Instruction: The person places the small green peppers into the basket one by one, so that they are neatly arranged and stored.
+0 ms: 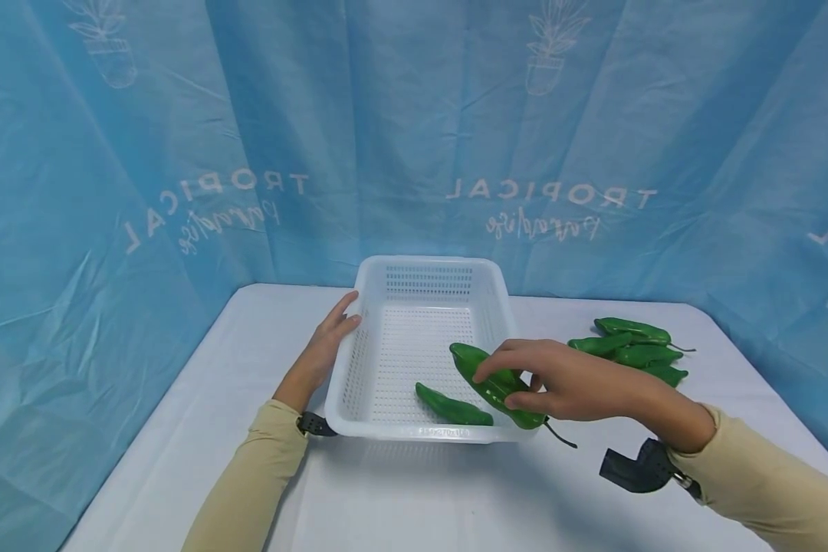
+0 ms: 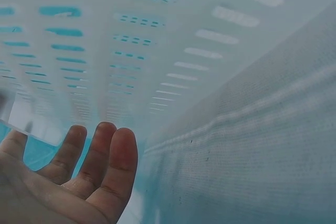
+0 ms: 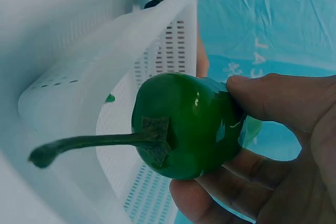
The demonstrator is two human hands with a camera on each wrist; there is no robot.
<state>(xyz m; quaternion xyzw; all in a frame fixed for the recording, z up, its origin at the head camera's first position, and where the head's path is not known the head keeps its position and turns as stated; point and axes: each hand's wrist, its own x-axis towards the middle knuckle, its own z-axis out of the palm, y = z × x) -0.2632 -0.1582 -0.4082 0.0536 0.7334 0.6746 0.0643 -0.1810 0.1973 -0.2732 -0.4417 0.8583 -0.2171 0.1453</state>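
My right hand [image 1: 559, 376] grips a large green chili pepper [image 1: 479, 373] above the right side of a white plastic basket [image 1: 424, 434]. In the right wrist view, the thumb and fingers hold the pepper [image 3: 178, 124] from its sides, and its curved stem points left. Another green pepper [image 1: 453, 408] lies inside the basket near the front wall. At the basket's left wall is my left hand [image 1: 324, 345], its fingers extended at the rim. The left wrist view shows these fingers [image 2: 123, 153] beside the slotted outer wall [image 2: 142, 35], loosely straight.
Several green peppers [image 1: 635, 354] lie in a pile on the white-covered table [image 1: 414, 506], right of the basket. A blue printed curtain [image 1: 414, 138] hangs behind the table and along both sides. Dark straps circle both wrists.
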